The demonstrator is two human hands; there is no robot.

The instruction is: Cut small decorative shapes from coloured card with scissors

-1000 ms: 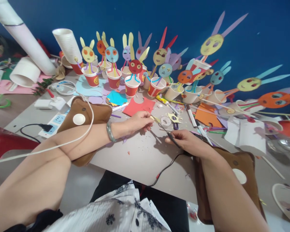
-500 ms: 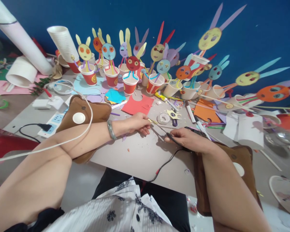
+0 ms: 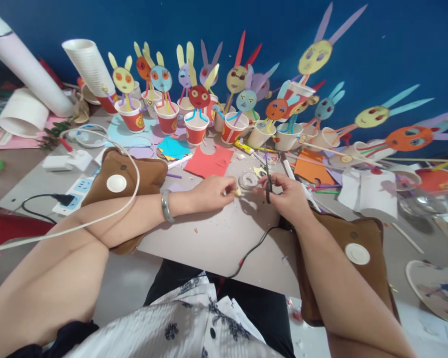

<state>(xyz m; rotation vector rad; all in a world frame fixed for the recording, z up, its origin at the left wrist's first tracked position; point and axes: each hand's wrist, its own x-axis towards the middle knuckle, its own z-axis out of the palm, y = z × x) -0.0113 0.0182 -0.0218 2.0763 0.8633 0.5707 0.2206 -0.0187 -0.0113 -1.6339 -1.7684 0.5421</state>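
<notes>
My left hand (image 3: pixel 217 194) is closed in a pinch over the table, with a small pale yellow paper piece (image 3: pixel 238 192) at its fingertips. A grey-green bangle is on that wrist. In my right hand (image 3: pixel 288 196) I grip a pair of scissors (image 3: pixel 269 183) with dark handles, the blades pointing up and away from me. Between the two hands, slightly farther off, lies a roll of clear tape (image 3: pixel 248 180). Just beyond the tape is a yellow paper cutout (image 3: pixel 260 172), partly hidden behind the right hand. A red paper sheet (image 3: pixel 209 160) lies beyond my left hand.
Paper cups carrying rabbit-faced paper figures (image 3: pixel 199 97) line the back by the blue wall. Brown cushions (image 3: pixel 134 171) lie under both forearms. A white cable (image 3: pixel 137 174) crosses my left arm; a power strip (image 3: pixel 76 191) sits at left, markers (image 3: pixel 289 166) at right.
My right hand has raised the scissors from pointing toward the left hand to pointing upward, away from the paper piece. The left hand stays pinched; the view has shifted slightly.
</notes>
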